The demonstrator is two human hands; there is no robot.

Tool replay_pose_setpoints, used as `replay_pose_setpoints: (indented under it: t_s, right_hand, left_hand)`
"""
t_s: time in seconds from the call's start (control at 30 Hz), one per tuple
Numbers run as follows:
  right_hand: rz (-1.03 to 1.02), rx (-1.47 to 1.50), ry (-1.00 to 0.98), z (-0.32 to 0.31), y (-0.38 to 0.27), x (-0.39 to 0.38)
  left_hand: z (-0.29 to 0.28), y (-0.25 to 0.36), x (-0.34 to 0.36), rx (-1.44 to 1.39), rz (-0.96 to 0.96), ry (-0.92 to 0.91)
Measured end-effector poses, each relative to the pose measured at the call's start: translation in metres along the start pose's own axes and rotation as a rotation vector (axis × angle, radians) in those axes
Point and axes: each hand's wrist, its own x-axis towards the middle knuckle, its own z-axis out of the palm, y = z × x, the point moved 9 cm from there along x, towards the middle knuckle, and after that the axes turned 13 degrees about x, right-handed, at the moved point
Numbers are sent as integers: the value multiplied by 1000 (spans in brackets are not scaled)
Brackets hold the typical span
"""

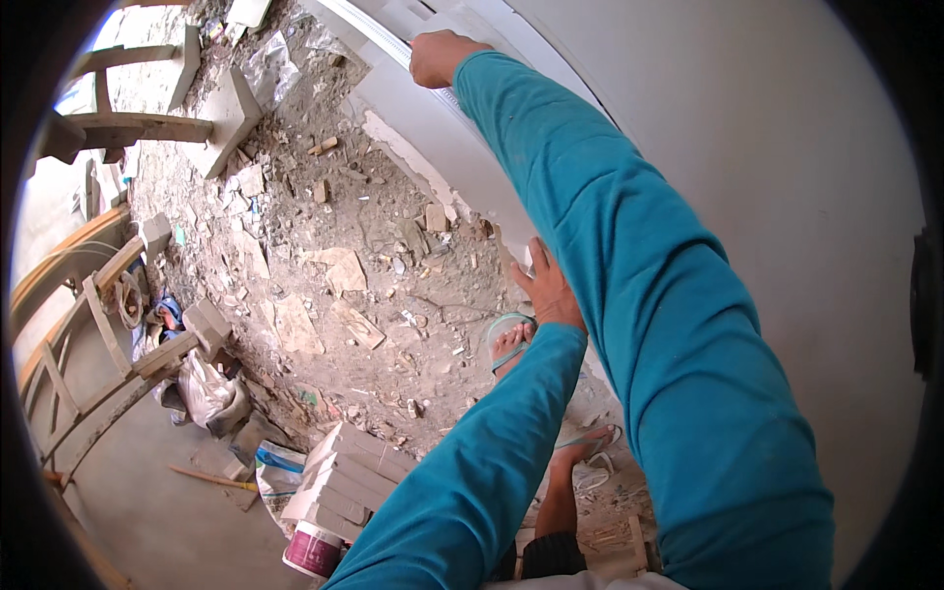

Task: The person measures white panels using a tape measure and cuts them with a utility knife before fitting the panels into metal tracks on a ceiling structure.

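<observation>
My right hand (444,59) reaches far forward, its fingers closed around a long, narrow white strip (376,31) that lies along the pale wall surface (708,79). Part of the strip passes out of sight beneath my right sleeve. My left hand (551,287) is nearer to me, fingers spread, resting against the lower edge of the pale surface beside my right forearm. Nothing shows in its fingers. The palm is hidden. Below the strip, the light panel's edge (418,162) is rough and chipped.
Rubble and broken pieces cover the floor (383,236). Wooden frames (103,305) and a trestle-like support (147,128) stand at left. Stacked grey blocks (359,472), a white and purple bucket (313,551) and sacks (211,393) sit lower left. My sandalled feet (511,339) are below.
</observation>
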Motion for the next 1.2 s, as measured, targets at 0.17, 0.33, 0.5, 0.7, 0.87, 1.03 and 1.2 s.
replay_pose_setpoints:
  t_s: [0.17, 0.33, 0.5, 0.7, 0.87, 1.03, 1.2]
  right_hand:
    - [64, -42, 19, -19, 20, -16]
    - [68, -26, -16, -11, 29, -39]
    - [114, -30, -75, 0, 73, -74]
    - [77, 85, -27, 13, 83, -129]
    - [180, 83, -46, 14, 134, -188]
    - [129, 91, 24, 26, 162, -232]
    - [147, 149, 49, 29, 195, -285]
  left_hand:
    - [23, 19, 4, 7, -14, 9]
    - [31, 6, 6, -5, 28, 206]
    - [6, 23, -6, -15, 91, 171]
    - [48, -23, 17, -1118, 138, 126]
    - [-14, 21, -3, 168, 19, 5]
    - [-19, 22, -7, 322, 2, -51]
    - [-28, 34, -9, 321, -7, -13]
